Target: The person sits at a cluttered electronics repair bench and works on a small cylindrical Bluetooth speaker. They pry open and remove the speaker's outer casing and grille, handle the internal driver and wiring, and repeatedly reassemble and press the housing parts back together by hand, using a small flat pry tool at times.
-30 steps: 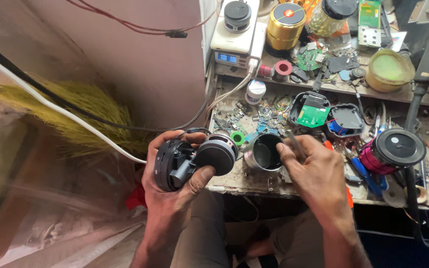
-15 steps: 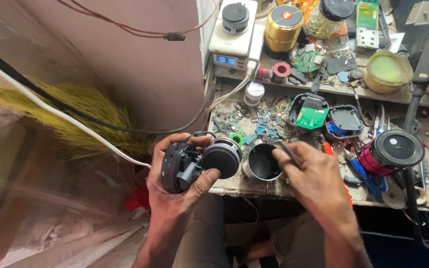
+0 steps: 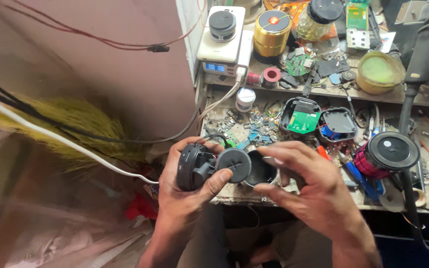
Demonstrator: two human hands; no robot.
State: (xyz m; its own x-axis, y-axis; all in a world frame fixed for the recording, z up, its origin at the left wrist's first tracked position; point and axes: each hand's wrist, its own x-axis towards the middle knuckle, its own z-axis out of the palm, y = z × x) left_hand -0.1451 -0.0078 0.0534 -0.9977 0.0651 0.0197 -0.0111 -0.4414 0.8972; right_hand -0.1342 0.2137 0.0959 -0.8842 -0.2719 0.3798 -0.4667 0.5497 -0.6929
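hands: left hand (image 3: 187, 191), right hand (image 3: 314, 191) bare, no gloves, rings | forearms: sleeveless, bare | legs: grey-brown trousers (image 3: 294, 248)

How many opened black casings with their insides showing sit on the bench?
2: a black casing with green circuit board and, right beside it, a black casing with blue part inside. Clutter may hide more.

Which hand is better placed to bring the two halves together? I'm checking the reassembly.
Probably the right hand: it holds only the open black shell, right beside the round speaker part, while the left hand grips the bulkier black body.
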